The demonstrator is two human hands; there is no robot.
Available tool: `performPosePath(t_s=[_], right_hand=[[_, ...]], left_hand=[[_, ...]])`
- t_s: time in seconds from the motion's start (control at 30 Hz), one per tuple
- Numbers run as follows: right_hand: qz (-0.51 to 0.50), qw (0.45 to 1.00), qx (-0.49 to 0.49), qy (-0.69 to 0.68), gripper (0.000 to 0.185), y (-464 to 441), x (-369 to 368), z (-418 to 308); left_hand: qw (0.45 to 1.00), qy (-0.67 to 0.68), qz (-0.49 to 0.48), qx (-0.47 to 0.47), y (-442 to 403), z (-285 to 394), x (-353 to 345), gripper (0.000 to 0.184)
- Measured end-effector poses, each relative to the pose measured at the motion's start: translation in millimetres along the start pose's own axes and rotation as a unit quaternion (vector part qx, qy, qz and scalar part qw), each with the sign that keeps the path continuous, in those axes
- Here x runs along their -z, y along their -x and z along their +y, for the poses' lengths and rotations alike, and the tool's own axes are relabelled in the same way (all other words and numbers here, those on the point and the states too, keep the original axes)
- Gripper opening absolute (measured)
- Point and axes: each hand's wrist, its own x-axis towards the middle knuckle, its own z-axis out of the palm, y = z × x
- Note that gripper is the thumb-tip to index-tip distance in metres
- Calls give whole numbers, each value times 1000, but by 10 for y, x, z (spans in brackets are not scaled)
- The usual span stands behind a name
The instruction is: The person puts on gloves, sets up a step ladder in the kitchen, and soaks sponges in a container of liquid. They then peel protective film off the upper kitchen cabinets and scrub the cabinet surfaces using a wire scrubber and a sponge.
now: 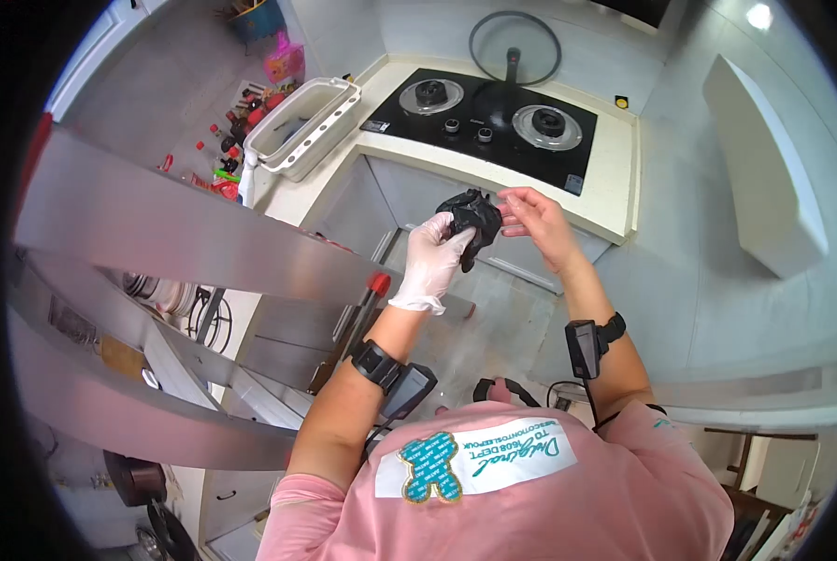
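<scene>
My left hand (429, 254) wears a white, thin disposable glove and is closed around a crumpled black plastic bag (472, 217). The bundle is held up in front of me, between my body and the counter. My bare right hand (537, 222) is at the bag's right side, its fingers stretched out and apart. Whether the fingertips touch the black plastic I cannot tell.
Ahead, a black gas hob (484, 122) is set in the white counter (615, 192), with a glass lid (515, 49) standing behind it. A light plastic basin (311, 126) and several bottles (236, 131) are at the left. A grey shelf-like panel (194, 229) crosses the left side.
</scene>
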Motion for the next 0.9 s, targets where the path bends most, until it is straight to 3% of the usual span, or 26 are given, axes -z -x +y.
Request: performPosePath(t_s=[0.1,0.2,0.23,0.33,0.4,0.43,0.47,0.53,0.57,0.6,0.67,0.7,0.8,0.9], right_hand=[[63,997,-21,27,31,181,-186,-292],[-2,993,-62,100,26,236,-74,-263],[25,996,-63,64,18,257,-49,-233],[37,999,-27,15,16,364,-11,-296],[24,999,-11,32,16,426,-21,-349],[12,999,5,50,17,445,-32,-372],[12,999,6,50,17,455,-50,-380],[-15,996,45,77,19,470,-121,-383],[-19,996,45,78,19,478,-160,-389],[-35,995,30,86,20,499,-216,-392],[-62,992,6,106,20,546,-315,-418],[-40,996,-12,79,20,556,-349,-437],[-7,996,-49,73,18,570,-346,-431],[5,992,-63,112,16,573,-319,-234]], left_hand=[[978,-177,-91,-60,171,174,-22,17],[979,-140,-145,-41,272,187,-27,21],[978,-140,-148,-43,271,142,0,21],[988,-82,-129,16,236,72,133,23],[991,-116,49,35,268,228,151,32],[991,-60,102,59,333,344,126,34],[991,-60,102,58,374,461,105,34],[979,-70,-21,192,444,646,90,38],[974,-81,-33,207,517,761,-21,35],[975,-79,-29,205,509,708,-37,35],[988,-106,-54,96,419,495,-16,32],[993,-84,-29,84,387,428,-6,21],[991,-121,-54,8,431,393,-8,20],[978,-194,-63,35,524,401,-35,16]])
